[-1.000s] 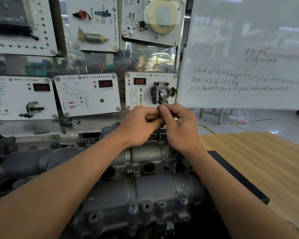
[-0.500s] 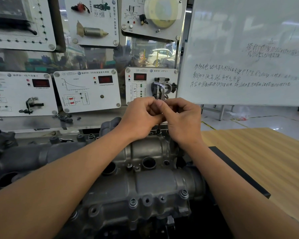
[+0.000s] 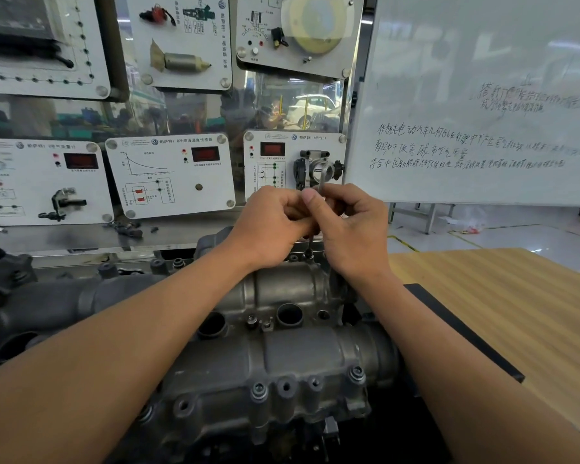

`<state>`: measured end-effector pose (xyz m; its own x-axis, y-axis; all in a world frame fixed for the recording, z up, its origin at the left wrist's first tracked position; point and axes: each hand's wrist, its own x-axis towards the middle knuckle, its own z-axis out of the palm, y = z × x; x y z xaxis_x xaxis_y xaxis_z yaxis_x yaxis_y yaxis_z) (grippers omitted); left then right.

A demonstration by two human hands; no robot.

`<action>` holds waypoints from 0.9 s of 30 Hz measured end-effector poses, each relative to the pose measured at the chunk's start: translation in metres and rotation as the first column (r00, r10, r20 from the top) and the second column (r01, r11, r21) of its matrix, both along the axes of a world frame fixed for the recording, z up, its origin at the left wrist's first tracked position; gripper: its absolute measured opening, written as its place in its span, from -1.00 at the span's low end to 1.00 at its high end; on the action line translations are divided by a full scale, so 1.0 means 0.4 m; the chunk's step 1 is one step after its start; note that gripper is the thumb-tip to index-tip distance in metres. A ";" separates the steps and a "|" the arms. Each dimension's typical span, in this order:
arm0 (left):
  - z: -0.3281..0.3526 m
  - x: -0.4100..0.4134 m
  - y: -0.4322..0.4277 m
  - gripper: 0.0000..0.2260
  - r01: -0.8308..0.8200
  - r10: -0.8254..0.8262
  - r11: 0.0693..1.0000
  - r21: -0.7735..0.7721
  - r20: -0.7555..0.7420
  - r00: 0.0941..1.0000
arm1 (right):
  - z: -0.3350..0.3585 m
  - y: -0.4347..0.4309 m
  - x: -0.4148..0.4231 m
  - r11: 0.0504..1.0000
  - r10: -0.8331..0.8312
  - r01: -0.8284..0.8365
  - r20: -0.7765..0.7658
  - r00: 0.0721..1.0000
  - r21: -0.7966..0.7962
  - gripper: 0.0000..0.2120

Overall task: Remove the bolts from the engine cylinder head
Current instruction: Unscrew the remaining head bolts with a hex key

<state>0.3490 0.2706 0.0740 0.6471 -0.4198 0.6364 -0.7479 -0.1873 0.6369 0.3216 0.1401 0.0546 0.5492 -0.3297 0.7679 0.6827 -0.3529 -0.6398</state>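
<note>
head view. at the centre of the frame we see the left hand [image 3: 275,226] and the right hand [image 3: 354,229] brought together and touching. the fingers of both are curled and pinch a slim metal wrench [image 3: 321,182]. the wrench's bright upper end stands above the knuckles. its dark shaft drops out below the hands, nearly upright, and its tip meets a bolt [image 3: 308,253] on the far edge of the cylinder head [image 3: 282,356].

the cylinder head, a grey casting, fills the lower centre of the frame, between and under the two forearms. we note two round bores on its top, just below the hands. on its near edge, a near-left bolt [image 3: 259,390] and a near-right bolt [image 3: 356,374] sit in their bosses, and the two bosses between them show dark holes.

the casting rests on a black mat [image 3: 466,333], which lies on a wooden bench [image 3: 523,296] at the right of the frame. a whiteboard [image 3: 482,78] with handwritten lines occupies the upper right. white training panels [image 3: 171,175] cover the upper left and centre. on one of them a throttle body [image 3: 310,165] shows directly behind the wrench's upper end.
</note>
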 end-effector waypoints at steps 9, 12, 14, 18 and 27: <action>-0.001 0.008 0.000 -0.88 0.026 -0.026 0.999 0.027 -0.030 0.999 | -0.001 -0.003 0.005 0.997 0.017 -0.014 0.035 0.999 -0.071 -0.95; 0.003 0.011 0.009 -0.87 0.078 -0.073 0.994 0.075 -0.060 0.996 | -0.006 -0.008 0.000 0.993 0.007 -0.004 0.029 1.000 -0.120 -0.89; 0.004 0.012 0.012 -0.87 0.071 -0.068 0.993 0.091 -0.043 0.997 | -0.007 -0.006 -0.003 0.991 0.007 -0.005 0.013 1.000 -0.133 -0.87; 0.006 0.003 0.004 -0.87 0.045 -0.045 0.999 0.009 -0.012 0.999 | 0.001 0.001 -0.004 0.999 0.028 -0.028 0.002 1.000 -0.029 -0.92; 0.010 0.007 0.003 -0.87 0.053 -0.049 0.993 0.103 -0.041 0.998 | 0.001 0.002 -0.010 0.998 0.027 -0.026 0.018 0.999 -0.059 -0.91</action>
